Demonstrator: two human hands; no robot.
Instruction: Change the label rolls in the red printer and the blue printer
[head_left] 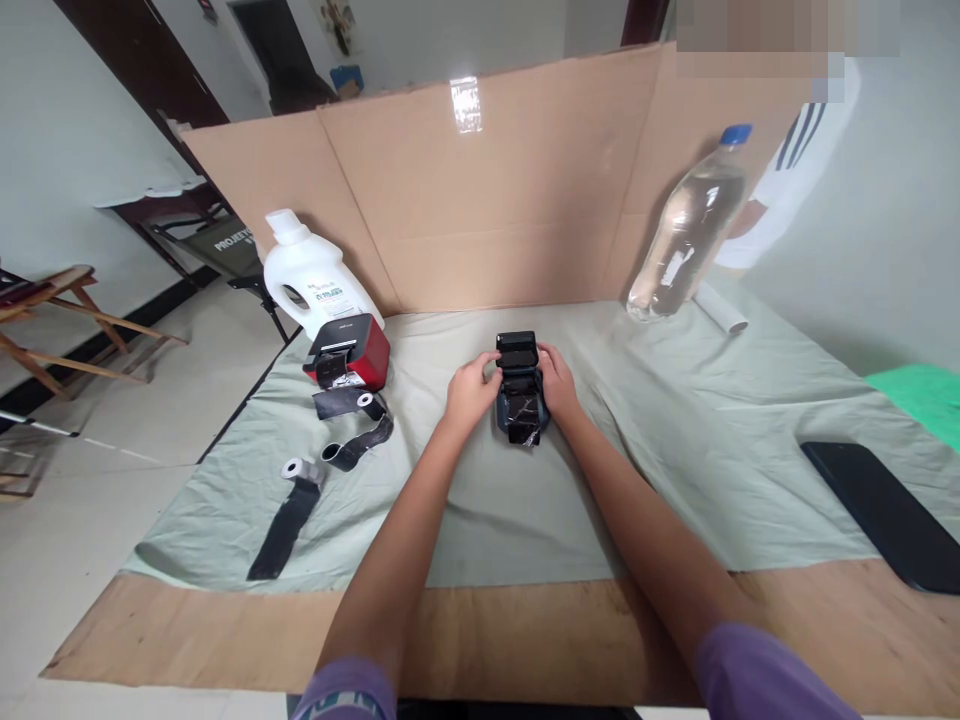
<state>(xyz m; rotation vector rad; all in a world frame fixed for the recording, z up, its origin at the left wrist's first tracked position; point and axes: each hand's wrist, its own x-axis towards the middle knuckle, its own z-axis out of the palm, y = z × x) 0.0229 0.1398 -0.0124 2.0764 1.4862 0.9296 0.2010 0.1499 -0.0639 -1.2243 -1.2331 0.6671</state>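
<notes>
A small black printer [519, 385] rests on the cloth in the middle, its lid tipped up at the far side. A shiny black strip [523, 418] hangs from its near end. My left hand [472, 388] grips the printer's left side, thumb and fingers near the lid hinge. On the opposite side, my right hand [559, 382] is closed around the right edge, fingers partly hidden behind the lid. Left of my hands stands a red and black printer [367, 352] with black paper in its front. Nearer me lie unrolled black paper rolls [366, 435] and another paper roll [300, 500].
A white jug [319, 275] and a clear bottle [690, 235] with a blue cap stand before a cardboard panel [495, 200]. By the bottle lies a white tube [720, 308]. A black phone [885, 515] lies at right. A person's white sleeve [795, 170] shows behind.
</notes>
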